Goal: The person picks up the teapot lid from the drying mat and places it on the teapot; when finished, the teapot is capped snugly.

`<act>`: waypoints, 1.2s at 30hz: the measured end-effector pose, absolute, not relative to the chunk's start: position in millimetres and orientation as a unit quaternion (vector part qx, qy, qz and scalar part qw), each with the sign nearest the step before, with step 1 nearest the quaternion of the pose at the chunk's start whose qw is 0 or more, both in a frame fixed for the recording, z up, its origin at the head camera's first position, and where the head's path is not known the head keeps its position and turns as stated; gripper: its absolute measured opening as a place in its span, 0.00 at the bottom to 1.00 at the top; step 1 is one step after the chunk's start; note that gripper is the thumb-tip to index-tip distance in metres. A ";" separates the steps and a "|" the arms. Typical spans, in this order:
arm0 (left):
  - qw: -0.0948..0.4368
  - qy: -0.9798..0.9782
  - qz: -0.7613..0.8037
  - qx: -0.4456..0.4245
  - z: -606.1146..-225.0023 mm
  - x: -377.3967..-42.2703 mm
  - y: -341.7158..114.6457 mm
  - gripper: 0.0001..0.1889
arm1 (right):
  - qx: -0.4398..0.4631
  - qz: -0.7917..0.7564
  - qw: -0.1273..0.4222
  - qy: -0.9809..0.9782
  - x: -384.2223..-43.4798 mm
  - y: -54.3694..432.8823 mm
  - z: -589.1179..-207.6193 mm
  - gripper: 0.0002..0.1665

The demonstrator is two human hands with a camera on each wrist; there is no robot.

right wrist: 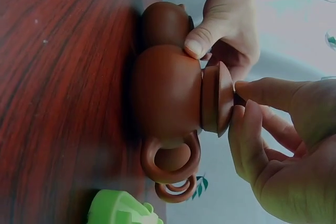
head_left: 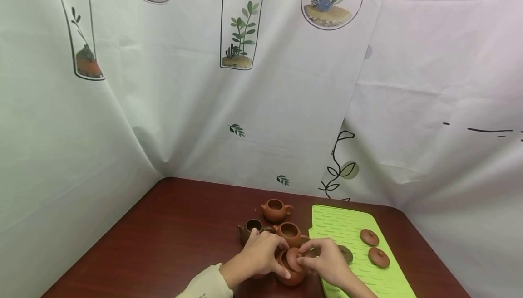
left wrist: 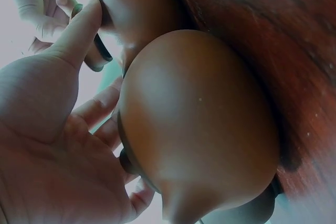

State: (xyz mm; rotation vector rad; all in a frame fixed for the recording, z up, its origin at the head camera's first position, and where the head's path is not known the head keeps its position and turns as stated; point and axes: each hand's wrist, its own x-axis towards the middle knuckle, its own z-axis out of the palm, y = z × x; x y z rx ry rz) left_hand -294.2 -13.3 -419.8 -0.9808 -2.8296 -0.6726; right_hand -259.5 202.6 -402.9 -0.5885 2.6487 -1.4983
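My right hand (head_left: 330,262) pinches the knob of a reddish-brown clay lid (right wrist: 225,100). The lid is tilted over the mouth of a round clay teapot (right wrist: 165,90), its inner collar right at the rim. Around that teapot's top my left hand (head_left: 262,251) spreads thumb and fingers, the thumb pressing near the rim. In the left wrist view a lidded teapot (left wrist: 199,119) stands under the left palm; the hand mostly hides it in the head view. Just behind are an open brown teapot (head_left: 289,232) and a dark open teapot (head_left: 246,232).
Another open teapot (head_left: 274,212) stands farther back on the dark red table (head_left: 184,225). To the right lies a green mat (head_left: 343,220) bearing two brown lids, one farther (head_left: 369,237) and one nearer (head_left: 379,257), plus a dark lid (head_left: 347,254). Printed cloth walls (head_left: 286,107) enclose the table.
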 end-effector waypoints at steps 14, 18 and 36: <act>0.036 -0.923 -0.220 -0.312 -419.4 -293.0 -12.6 0.29 | -0.195 -0.474 -0.007 0.859 -265.3 197.7 -406.8 0.05; 0.036 -0.924 -0.221 -0.311 -419.6 -293.4 -12.9 0.28 | -0.195 -0.482 0.001 0.854 -265.9 195.3 -409.4 0.06; 0.028 -0.932 -0.216 -0.288 -419.2 -292.8 -12.1 0.26 | -0.195 -0.468 -0.016 0.862 -269.9 188.3 -421.3 0.06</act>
